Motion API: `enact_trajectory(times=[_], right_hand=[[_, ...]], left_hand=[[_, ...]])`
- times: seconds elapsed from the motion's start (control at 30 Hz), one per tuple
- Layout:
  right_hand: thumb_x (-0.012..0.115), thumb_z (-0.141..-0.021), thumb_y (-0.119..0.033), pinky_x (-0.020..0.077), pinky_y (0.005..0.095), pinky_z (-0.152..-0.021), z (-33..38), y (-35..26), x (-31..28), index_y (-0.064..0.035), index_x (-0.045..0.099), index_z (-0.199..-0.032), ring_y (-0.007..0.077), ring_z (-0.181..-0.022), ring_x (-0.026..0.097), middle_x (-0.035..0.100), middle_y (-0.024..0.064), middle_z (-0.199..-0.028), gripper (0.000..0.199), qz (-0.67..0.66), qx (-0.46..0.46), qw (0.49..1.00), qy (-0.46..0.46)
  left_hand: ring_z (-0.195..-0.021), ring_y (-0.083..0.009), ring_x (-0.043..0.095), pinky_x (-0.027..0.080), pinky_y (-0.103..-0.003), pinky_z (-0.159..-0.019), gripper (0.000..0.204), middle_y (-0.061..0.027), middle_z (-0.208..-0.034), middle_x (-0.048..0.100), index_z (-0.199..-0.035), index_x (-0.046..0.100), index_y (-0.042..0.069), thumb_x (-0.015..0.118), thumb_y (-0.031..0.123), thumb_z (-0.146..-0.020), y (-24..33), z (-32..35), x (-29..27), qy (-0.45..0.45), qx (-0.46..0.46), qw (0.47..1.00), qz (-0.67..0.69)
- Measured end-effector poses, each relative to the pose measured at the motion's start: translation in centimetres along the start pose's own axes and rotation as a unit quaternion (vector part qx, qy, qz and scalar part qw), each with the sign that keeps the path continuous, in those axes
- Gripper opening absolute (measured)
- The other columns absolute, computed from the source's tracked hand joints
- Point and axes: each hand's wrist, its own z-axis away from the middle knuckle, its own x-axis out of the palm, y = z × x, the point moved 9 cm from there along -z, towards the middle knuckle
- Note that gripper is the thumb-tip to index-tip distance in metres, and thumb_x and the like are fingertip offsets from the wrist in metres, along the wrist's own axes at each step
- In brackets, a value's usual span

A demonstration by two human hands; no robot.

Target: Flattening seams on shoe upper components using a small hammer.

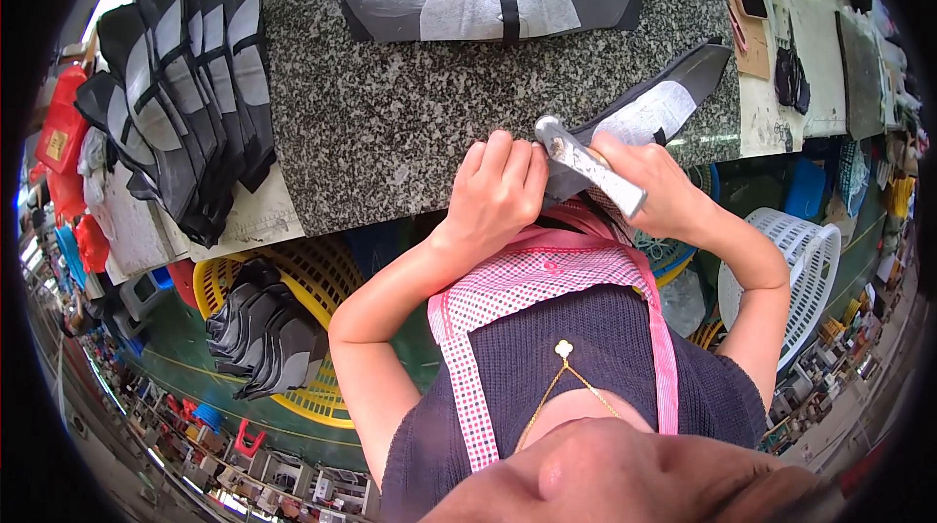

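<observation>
My right hand (656,183) is closed around the handle of a hammer with a worn metal head (591,168). The head hangs over the near end of a long black padded piece (644,115) with a light grey patch and a short black strap. This piece lies slantwise along the front edge of the speckled granite slab (390,147). My left hand (500,183) is beside the hammer head, its fingers curled and pressed together on the same end of the piece. Hand and hammer hide that end in part.
Similar black and grey pieces (503,8) lie stacked at the slab's far side. More are fanned out in a pile (185,84) on the left. Below, a yellow basket (327,279) holds several pieces (268,333), and a white basket (825,264) stands at the right.
</observation>
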Motion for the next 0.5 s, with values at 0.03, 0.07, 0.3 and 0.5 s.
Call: enact_trajectory(times=[0.03, 0.07, 0.3, 0.5], right_hand=[[0.059, -0.087, -0.008, 0.0489, 0.0475, -0.062, -0.2, -0.1, -0.3, 0.0021, 0.050, -0.112, 0.0446, -0.078, 0.064, 0.062, 0.0220, -0.083, 0.028, -0.010, -0.008, 1.000, 0.005], [0.059, -0.087, -0.008, 0.0489, 0.0475, -0.062, -0.3, -0.5, -0.5, 0.0021, 0.050, -0.112, 0.0446, -0.078, 0.064, 0.062, 0.0220, -0.083, 0.028, -0.009, -0.009, 1.000, 0.003], [0.059, -0.085, -0.005, 0.0471, 0.0541, -0.065, -0.4, 0.2, 0.1, 0.0004, 0.047, -0.103, 0.0480, -0.080, 0.062, 0.063, 0.0267, -0.082, 0.023, -0.004, 0.005, 1.000, -0.004], [0.056, -0.087, -0.006, 0.0478, 0.0540, -0.066, -0.9, -1.9, -1.7, 0.0000, 0.048, -0.109, 0.0477, -0.080, 0.063, 0.064, 0.0259, -0.082, 0.025, -0.064, -0.025, 0.997, 0.039]], left_hand=[[-0.082, -0.0217, 0.053, 0.042, -0.032, -0.067, 0.022, -0.0062, -0.079, 0.054, -0.088, 0.065, 0.000, 0.062, 0.014, -0.072, 0.0, 0.1, 0.1, 0.000, -0.004, 1.000, 0.000], [-0.081, -0.0215, 0.053, 0.042, -0.032, -0.067, 0.021, -0.0058, -0.078, 0.054, -0.088, 0.065, 0.000, 0.062, 0.013, -0.072, 0.0, 0.2, 0.1, 0.001, -0.008, 1.000, 0.000], [-0.090, -0.0219, 0.062, 0.049, -0.033, -0.074, 0.021, -0.0091, -0.095, 0.064, -0.095, 0.068, -0.002, 0.067, 0.013, -0.080, 0.8, 0.4, -0.5, 0.048, 0.023, 0.994, 0.100], [-0.106, -0.0220, 0.064, 0.052, -0.034, -0.087, 0.031, -0.0091, -0.112, 0.066, -0.108, 0.068, 0.001, 0.065, 0.023, -0.087, 3.3, 1.6, 1.3, 0.049, 0.029, 0.997, 0.049]])
